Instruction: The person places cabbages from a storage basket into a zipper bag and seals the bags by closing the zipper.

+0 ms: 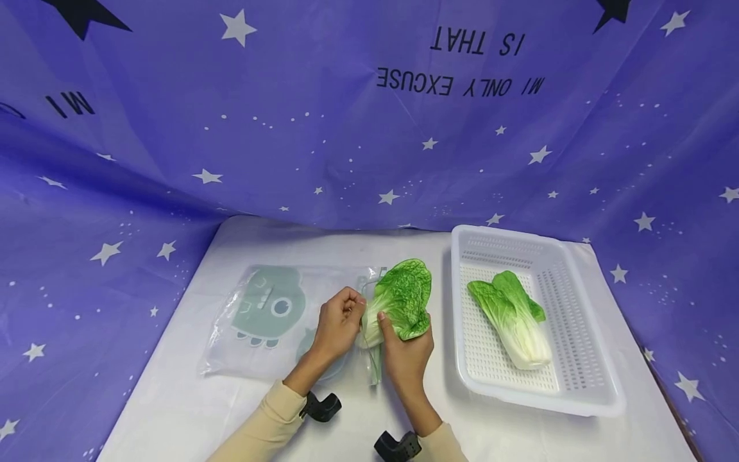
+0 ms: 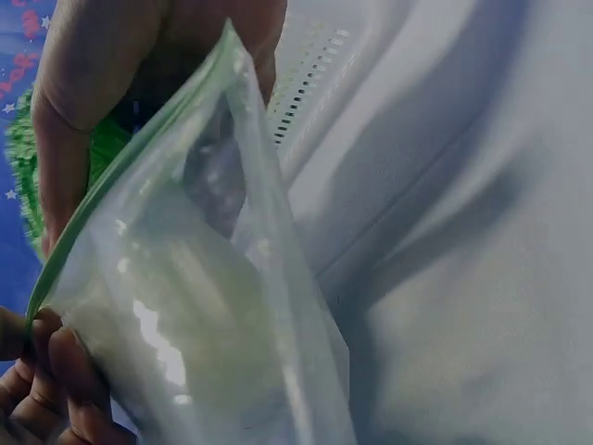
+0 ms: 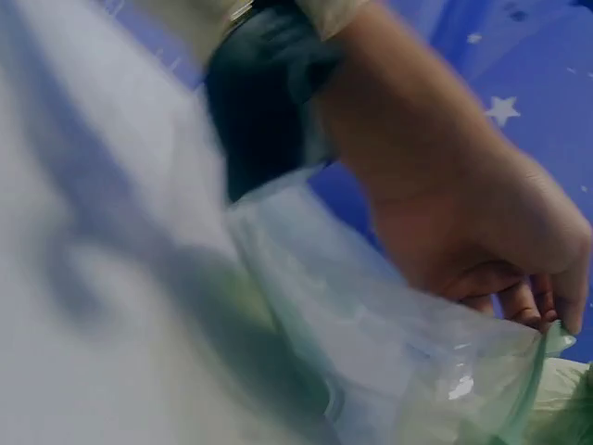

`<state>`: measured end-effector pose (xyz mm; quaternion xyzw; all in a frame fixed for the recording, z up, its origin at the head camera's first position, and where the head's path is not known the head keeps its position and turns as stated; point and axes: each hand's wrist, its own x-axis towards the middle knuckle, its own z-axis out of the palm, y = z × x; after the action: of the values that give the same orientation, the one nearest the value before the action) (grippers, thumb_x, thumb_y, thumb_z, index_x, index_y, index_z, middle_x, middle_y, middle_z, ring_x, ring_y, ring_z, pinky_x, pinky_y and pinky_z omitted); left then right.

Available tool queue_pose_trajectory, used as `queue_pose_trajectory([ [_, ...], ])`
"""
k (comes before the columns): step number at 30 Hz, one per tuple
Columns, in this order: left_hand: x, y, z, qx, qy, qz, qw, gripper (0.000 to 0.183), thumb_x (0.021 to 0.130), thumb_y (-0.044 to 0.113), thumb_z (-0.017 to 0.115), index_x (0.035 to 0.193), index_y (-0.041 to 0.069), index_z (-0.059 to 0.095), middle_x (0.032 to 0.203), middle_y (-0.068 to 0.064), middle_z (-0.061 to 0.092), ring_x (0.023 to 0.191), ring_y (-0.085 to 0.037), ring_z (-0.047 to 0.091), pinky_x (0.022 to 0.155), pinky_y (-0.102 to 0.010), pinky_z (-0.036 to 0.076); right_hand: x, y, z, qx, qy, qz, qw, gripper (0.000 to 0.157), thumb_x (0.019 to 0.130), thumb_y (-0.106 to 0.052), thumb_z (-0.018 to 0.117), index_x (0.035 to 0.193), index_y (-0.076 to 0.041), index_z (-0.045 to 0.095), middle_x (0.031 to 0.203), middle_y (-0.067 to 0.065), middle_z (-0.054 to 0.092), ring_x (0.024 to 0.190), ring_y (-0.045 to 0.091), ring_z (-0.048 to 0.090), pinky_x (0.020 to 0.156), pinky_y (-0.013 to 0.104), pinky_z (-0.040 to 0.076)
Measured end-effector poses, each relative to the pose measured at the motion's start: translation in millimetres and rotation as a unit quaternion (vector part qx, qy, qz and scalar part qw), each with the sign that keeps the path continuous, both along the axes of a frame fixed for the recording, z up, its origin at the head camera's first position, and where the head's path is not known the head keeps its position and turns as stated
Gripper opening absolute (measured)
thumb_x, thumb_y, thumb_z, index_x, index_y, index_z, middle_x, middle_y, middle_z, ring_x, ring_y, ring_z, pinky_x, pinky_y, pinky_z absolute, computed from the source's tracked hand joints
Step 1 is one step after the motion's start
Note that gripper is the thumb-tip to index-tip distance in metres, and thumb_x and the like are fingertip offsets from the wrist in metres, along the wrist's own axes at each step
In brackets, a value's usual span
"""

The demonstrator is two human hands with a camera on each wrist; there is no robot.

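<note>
Progress, as judged: bagging looks partway done. A leafy green cabbage head with a white stalk base (image 1: 404, 298) is at the mouth of a clear plastic zip bag with a grey-green cartoon print (image 1: 283, 327). Its pale base appears to be inside the film; the leafy part is outside. Left to do, probably: seat the leaves and close the green seal strip (image 2: 139, 153), which stands parted. A second green-and-white cabbage (image 1: 514, 324) lies in a white perforated plastic basket (image 1: 457, 321) to the right, unbagged. Whether the bag holds anything else: cannot tell.

Orientation: the held cabbage's long axis runs obliquely in the head view, leaves toward the far side and slightly right, base toward the near left. The bag lies on the white table (image 1: 173, 410), its body extending left from the mouth.

Hands: left hand (image 1: 340, 321) has fingers curled, pinching the bag's edge at the strip. Right hand (image 1: 407, 353) is closed about the cabbage's lower part, thumb over the near face; the hidden fingers' exact placement cannot be told.
</note>
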<state>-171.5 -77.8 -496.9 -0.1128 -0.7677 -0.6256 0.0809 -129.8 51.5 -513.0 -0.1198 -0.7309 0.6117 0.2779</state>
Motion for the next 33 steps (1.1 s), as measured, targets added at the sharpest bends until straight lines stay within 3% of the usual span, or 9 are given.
queue_pose_trajectory([
  [3, -0.3, 0.6, 1.1, -0.012, 0.006, 0.008, 0.9999, 0.014, 0.097, 0.005, 0.058, 0.084, 0.008, 0.062, 0.059, 0.001, 0.056, 0.047, -0.012, 0.051, 0.046, -0.025, 0.039, -0.2, 0.7, 1.4, -0.047, -0.031, -0.004, 0.998, 0.068, 0.078, -0.026, 0.086, 0.131, -0.002, 0.051, 0.121, 0.01, 0.062, 0.115, 0.022, 0.057, 0.102, 0.039, 0.04],
  [6, -2.8, 1.6, -2.4, -0.029, 0.011, 0.018, 0.9994, 0.014, 0.096, 0.008, 0.059, 0.083, 0.013, 0.062, 0.059, 0.005, 0.055, 0.047, -0.01, 0.048, 0.047, -0.026, 0.037, 1.7, -1.3, -1.7, -0.059, -0.042, -0.012, 0.997, 0.071, 0.078, -0.031, 0.085, 0.133, -0.003, 0.05, 0.121, 0.008, 0.062, 0.115, 0.02, 0.057, 0.101, 0.036, 0.04],
  [11, -2.2, 4.8, -0.3, -0.031, 0.019, 0.011, 0.9993, 0.013, 0.094, 0.007, 0.059, 0.084, 0.013, 0.062, 0.06, 0.005, 0.055, 0.047, -0.01, 0.044, 0.047, -0.027, 0.036, 5.8, -5.1, -8.5, -0.026, -0.025, 0.0, 0.999, 0.066, 0.077, -0.03, 0.086, 0.128, -0.003, 0.053, 0.117, 0.008, 0.063, 0.112, 0.021, 0.058, 0.098, 0.039, 0.043],
  [17, -2.3, 8.0, 3.3, -0.017, 0.02, 0.006, 0.9996, 0.013, 0.095, 0.006, 0.058, 0.085, 0.012, 0.062, 0.06, 0.003, 0.055, 0.047, -0.011, 0.044, 0.049, -0.028, 0.037, 7.3, -1.4, -4.5, 0.002, -0.027, 0.014, 1.0, 0.062, 0.075, -0.033, 0.087, 0.122, -0.005, 0.058, 0.113, 0.006, 0.065, 0.109, 0.019, 0.06, 0.095, 0.04, 0.044],
  [22, -3.1, 12.9, 6.9, -0.005, 0.016, 0.005, 0.9998, 0.013, 0.096, 0.003, 0.058, 0.084, 0.007, 0.061, 0.059, 0.001, 0.057, 0.047, -0.009, 0.048, 0.049, -0.026, 0.038, 5.7, 2.5, -1.4, -0.013, -0.043, -0.015, 0.999, 0.064, 0.076, -0.032, 0.086, 0.124, -0.002, 0.057, 0.112, 0.008, 0.066, 0.108, 0.019, 0.06, 0.094, 0.038, 0.045],
  [28, 1.3, 21.7, 14.6, 0.015, 0.014, -0.013, 0.9997, 0.012, 0.096, -0.003, 0.055, 0.084, 0.0, 0.058, 0.057, -0.01, 0.056, 0.047, -0.011, 0.05, 0.045, -0.024, 0.038, -1.6, 0.8, -5.0, 0.007, -0.009, -0.068, 0.998, 0.061, 0.08, -0.03, 0.084, 0.125, 0.001, 0.056, 0.112, 0.011, 0.066, 0.108, 0.023, 0.06, 0.093, 0.039, 0.044],
  [33, 4.2, 23.8, 14.0, 0.019, 0.009, -0.034, 0.9992, 0.013, 0.098, 0.003, 0.055, 0.086, 0.007, 0.058, 0.059, -0.004, 0.059, 0.048, -0.012, 0.054, 0.046, -0.025, 0.043, -6.2, 0.4, -3.6, -0.014, -0.009, -0.056, 0.998, 0.052, 0.08, -0.026, 0.084, 0.118, 0.001, 0.061, 0.108, 0.009, 0.068, 0.101, 0.022, 0.063, 0.087, 0.035, 0.047],
])
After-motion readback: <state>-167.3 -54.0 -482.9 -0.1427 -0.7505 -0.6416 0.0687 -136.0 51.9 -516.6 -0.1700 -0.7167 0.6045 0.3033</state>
